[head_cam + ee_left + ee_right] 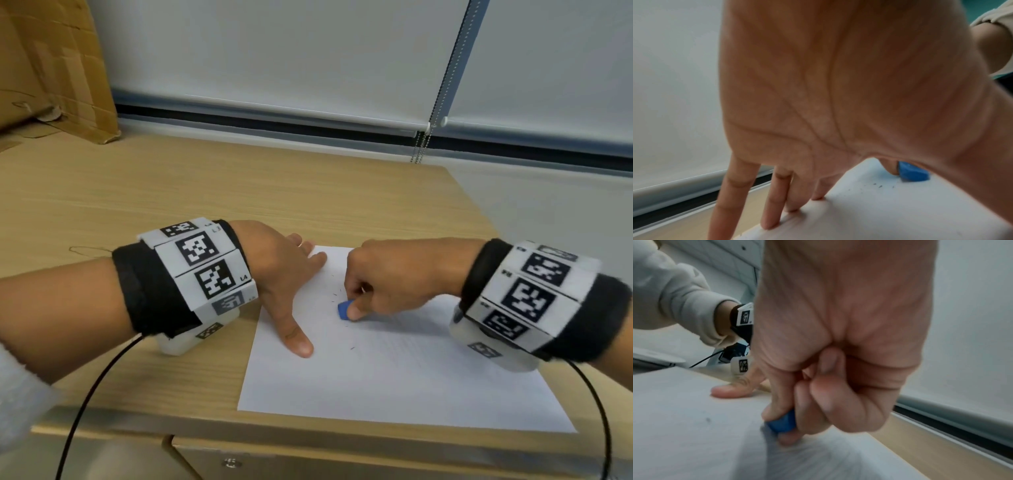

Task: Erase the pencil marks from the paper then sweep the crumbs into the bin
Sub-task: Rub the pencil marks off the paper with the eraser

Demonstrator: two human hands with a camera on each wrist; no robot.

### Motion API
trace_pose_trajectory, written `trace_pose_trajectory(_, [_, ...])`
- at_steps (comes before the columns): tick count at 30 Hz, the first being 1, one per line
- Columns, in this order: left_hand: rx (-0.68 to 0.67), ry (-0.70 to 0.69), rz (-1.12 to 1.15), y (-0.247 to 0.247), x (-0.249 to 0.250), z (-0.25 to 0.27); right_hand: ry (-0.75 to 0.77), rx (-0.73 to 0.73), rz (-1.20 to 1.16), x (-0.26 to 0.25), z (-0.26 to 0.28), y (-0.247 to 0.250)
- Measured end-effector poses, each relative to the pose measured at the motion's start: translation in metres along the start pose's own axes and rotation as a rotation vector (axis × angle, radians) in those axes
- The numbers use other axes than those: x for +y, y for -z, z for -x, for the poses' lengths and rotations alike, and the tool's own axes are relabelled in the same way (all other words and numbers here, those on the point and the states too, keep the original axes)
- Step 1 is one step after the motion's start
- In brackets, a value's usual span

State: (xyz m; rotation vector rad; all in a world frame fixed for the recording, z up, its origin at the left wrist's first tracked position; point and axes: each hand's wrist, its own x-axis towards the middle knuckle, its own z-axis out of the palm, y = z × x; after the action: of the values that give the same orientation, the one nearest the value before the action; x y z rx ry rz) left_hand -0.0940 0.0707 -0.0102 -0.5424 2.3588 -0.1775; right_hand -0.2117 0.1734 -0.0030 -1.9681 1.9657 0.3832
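Eraser (343,309), blue, sits on the paper (394,377) in its far-left part, pinched by the right hand (387,277) between thumb and curled fingers (807,405); the remaining fingers are clenched into the palm. In the right wrist view the eraser's lower edge meets the sheet, with the thumb tip just below it. Left hand (284,274) lies just left of the eraser, released and flat: fingers straight and spread, thumb (298,337) extended onto the paper near its left edge, fingertips (770,224) pressing on the sheet's far-left corner, where the paper is slightly rucked in the left wrist view. The eraser lies between the left thumb and left forefinger, near but apart from both. Crumbs (337,296), small dark specks, are scattered on the paper around the eraser, mostly on its far side; one lone speck (352,348) lies nearer, beside the left thumb tip. Pencil marks cannot be told apart from crumbs at this sharpness. The paper lies on the wooden counter (137,192), its near edge close to the counter's front edge. A cardboard box (51,68) stands at the counter's far-left corner; its contents are hidden. Both wrists carry marker bands with cables trailing off the front.
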Motion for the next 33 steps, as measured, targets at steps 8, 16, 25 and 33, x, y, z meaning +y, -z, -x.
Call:
trace_pose_trajectory(8, [-0.03,0.025,-0.036,0.007,0.008,0.004,0.018,0.015,-0.044,-0.002,0.02,-0.01])
trace_pose_trajectory(16, [-0.038,0.025,-0.027,0.006,0.008,0.005,0.067,-0.01,0.013,-0.015,0.024,-0.012])
trace_pose_trajectory(25, [-0.022,0.004,-0.02,0.004,0.005,0.005,0.109,-0.131,-0.008,-0.015,0.018,-0.01])
trace_pose_trajectory(33, [-0.038,0.006,-0.001,0.005,0.004,0.005,-0.047,0.156,0.042,0.028,-0.048,0.022])
